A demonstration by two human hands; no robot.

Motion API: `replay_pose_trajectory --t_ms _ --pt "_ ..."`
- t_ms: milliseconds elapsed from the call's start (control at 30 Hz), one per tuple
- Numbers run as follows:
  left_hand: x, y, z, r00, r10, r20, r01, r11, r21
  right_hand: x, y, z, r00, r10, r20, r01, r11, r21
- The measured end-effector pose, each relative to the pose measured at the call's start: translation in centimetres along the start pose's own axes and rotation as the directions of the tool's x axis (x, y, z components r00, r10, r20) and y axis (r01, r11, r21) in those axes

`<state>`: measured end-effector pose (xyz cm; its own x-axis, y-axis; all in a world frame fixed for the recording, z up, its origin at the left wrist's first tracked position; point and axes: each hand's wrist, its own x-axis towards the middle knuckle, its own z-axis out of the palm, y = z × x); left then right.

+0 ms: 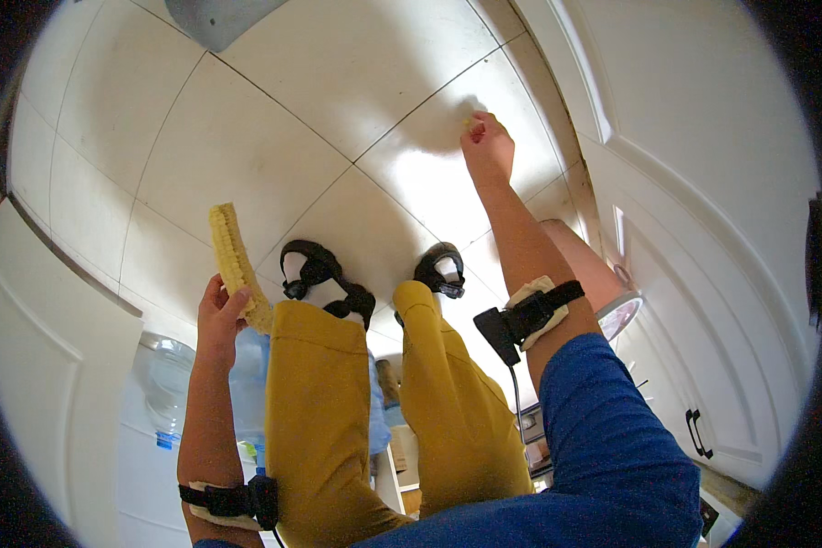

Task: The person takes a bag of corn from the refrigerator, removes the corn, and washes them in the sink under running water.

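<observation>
My left hand (222, 315) grips the lower part of a corn cob (231, 250) beside my left knee, with my thumb laid across it. The cob points up and away from me. Rows of pale yellow kernels show on one side, and another strip along it looks bare. Farther out to the right, over the tiled floor (301, 103), my right hand (490, 144) has its fingers curled together. A small yellow piece (466, 123), perhaps a kernel, shows at those fingertips. The rest of what they enclose is hidden.
A pink bin (575, 260) stands under my right forearm, against white cabinet doors (699, 308). Clear plastic water jugs (171, 377) are beside my left forearm. A grey object (219, 17) enters at the top edge. Black sandals (315, 264) are on my feet.
</observation>
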<state>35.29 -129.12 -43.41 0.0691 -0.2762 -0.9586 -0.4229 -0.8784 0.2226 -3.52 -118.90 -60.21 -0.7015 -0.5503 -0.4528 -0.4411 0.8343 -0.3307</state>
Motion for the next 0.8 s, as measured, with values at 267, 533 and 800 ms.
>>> replay_pose_trajectory --t_ms 267,533,800 --pt "0.3 0.8 -0.4 0.999 0.022 -0.024 -0.021 0.999 0.042 1.7 -1.0 0.2 0.986 0.095 0.14 -0.064 0.974 -0.217" --pt "-3.2 0.4 -0.1 0.998 0.034 -0.053 -0.032 0.999 0.022 -6.1 -1.5 -6.9 0.982 -0.032 0.185 0.006 0.991 0.135" --pt "-12.6 1.0 4.7 0.979 0.121 0.166 -0.126 0.992 0.02 -26.4 8.9 -28.5 0.97 0.189 0.156 -0.204 0.975 0.09"
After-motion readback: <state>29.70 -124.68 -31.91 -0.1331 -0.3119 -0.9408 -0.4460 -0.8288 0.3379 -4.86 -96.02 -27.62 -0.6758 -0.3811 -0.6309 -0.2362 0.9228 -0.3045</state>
